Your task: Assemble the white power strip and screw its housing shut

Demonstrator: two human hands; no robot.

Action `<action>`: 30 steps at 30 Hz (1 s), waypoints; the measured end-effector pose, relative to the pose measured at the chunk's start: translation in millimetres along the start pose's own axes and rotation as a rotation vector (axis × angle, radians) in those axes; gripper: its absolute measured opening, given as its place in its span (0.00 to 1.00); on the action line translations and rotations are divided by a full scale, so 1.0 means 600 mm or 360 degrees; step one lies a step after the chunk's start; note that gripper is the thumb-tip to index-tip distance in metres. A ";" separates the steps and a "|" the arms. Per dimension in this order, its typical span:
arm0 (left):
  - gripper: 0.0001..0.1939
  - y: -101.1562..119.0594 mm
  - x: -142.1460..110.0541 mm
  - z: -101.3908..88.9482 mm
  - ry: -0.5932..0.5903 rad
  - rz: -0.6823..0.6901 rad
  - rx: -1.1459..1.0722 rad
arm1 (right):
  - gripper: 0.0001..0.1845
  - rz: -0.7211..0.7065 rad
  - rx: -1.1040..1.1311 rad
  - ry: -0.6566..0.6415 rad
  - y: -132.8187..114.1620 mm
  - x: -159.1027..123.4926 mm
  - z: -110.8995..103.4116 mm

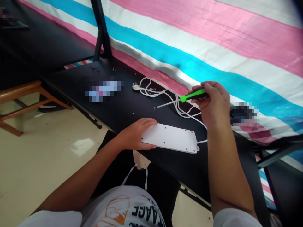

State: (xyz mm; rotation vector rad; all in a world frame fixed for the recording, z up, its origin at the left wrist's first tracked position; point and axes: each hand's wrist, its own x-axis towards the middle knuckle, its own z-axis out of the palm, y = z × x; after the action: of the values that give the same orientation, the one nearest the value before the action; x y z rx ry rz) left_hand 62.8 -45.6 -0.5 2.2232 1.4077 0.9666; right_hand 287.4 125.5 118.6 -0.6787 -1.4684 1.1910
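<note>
My left hand point(134, 134) is closed round the left end of a white power strip point(176, 138), thumb and fingers on its two long edges. The strip lies with its screw-dotted back facing up near the table's front edge. In my right hand point(216, 102) is a screwdriver point(193, 94) with a green and black handle, held above the table beyond the strip. Its shaft points left, and something small and dark is at the tip. From the strip's right end a white cord point(181, 108) runs back in loose loops to a plug point(135, 86).
Small bits, perhaps screws, lie on the black table point(113, 108). A blurred-out flat item point(103, 90) sits at the left and another blurred item point(245, 113) at the right. Striped sheeting point(189, 47) hangs behind; a wooden stool point(30, 101) stands at left.
</note>
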 end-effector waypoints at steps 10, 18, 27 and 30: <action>0.55 -0.016 -0.015 -0.009 0.0012 -0.0197 0.0194 | 0.04 0.0264 -0.0011 -0.0262 -0.016 -0.017 -0.002; 0.52 -0.007 -0.020 -0.018 0.0010 -0.0221 0.0118 | 0.13 0.0263 -0.0076 -0.0371 -0.002 -0.026 0.017; 0.58 -0.009 -0.025 -0.014 0.0103 -0.0182 -0.0062 | 0.14 0.0291 -0.0097 -0.0188 0.023 -0.021 0.024; 0.60 -0.010 -0.026 -0.014 0.0106 -0.0206 -0.0063 | 0.13 0.0315 -0.0077 -0.0143 0.035 -0.018 0.027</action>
State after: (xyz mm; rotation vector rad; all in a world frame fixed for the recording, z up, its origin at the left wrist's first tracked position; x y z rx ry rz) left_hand 48.4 -57.3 -3.7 2.0610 1.5271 1.0231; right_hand 271.2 118.0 96.5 -0.8283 -1.5357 1.3554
